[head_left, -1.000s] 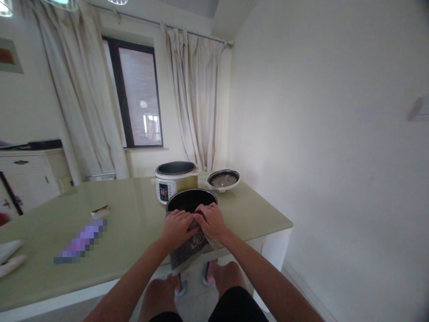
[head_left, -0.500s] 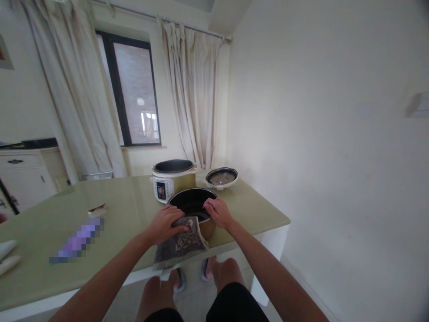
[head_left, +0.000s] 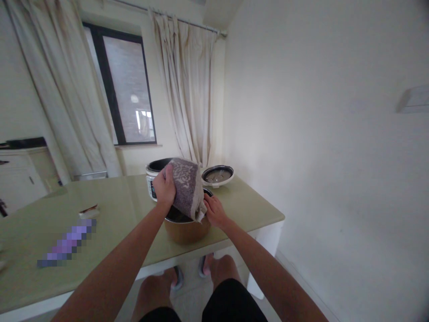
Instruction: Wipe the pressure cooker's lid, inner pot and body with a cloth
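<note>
My left hand [head_left: 164,184] is closed on a grey patterned towel [head_left: 187,188] and holds it up above a copper-coloured inner pot [head_left: 186,228] that stands near the table's front edge. The towel hangs down over the pot's opening. My right hand [head_left: 214,211] grips the pot's right rim, fingers curled over it. Behind the towel stands a rice cooker body [head_left: 152,175], partly hidden. Its lid [head_left: 217,174] lies upside down on the table to the right.
The pale green glass table [head_left: 114,210] reaches left, with a small flat object [head_left: 86,210] and a blurred patch [head_left: 65,243] on it. A white wall is close on the right. Curtains and a window stand behind; a white cabinet [head_left: 18,179] is far left.
My left hand has lifted the towel from the pot's front rim up above the pot. My right hand stayed on the right rim. The view has shifted right.
</note>
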The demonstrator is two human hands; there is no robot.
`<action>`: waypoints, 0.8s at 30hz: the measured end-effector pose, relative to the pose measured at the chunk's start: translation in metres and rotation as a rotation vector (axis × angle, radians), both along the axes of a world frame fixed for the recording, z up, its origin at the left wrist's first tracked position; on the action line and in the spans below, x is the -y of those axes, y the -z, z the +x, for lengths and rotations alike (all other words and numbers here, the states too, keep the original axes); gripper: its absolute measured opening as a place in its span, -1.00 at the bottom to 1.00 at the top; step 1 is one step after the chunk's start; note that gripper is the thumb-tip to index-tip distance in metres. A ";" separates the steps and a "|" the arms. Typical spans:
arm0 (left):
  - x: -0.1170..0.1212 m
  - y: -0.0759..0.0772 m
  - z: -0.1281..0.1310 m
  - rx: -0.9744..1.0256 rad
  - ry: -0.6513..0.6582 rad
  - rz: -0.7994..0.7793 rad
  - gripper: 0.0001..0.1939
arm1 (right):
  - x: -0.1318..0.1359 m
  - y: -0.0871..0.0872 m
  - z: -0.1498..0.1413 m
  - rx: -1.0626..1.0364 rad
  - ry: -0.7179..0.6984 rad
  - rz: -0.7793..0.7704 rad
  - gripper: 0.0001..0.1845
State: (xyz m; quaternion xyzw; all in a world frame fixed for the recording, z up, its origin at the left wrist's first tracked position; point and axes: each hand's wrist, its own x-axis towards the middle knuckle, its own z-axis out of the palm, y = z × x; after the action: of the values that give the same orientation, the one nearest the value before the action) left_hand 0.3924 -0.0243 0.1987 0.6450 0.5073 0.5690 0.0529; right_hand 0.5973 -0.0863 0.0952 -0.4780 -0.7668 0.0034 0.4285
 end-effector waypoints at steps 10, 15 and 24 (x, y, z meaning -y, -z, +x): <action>-0.003 0.037 -0.019 -0.692 0.548 -0.358 -0.89 | 0.009 -0.004 -0.003 -0.229 -0.062 0.029 -0.47; -0.001 0.037 -0.027 -0.778 0.564 -0.332 -0.67 | 0.007 -0.006 -0.007 -0.187 -0.048 0.018 -0.44; -0.002 0.054 -0.051 -0.664 0.417 -0.263 -0.61 | 0.008 -0.027 -0.005 -0.106 -0.030 -0.147 -0.61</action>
State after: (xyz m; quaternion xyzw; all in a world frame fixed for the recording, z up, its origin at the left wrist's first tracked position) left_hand 0.3416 -0.0227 0.1449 0.8702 0.4235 0.2377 0.0825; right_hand 0.5921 -0.0944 0.1223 -0.4957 -0.7478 0.0915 0.4321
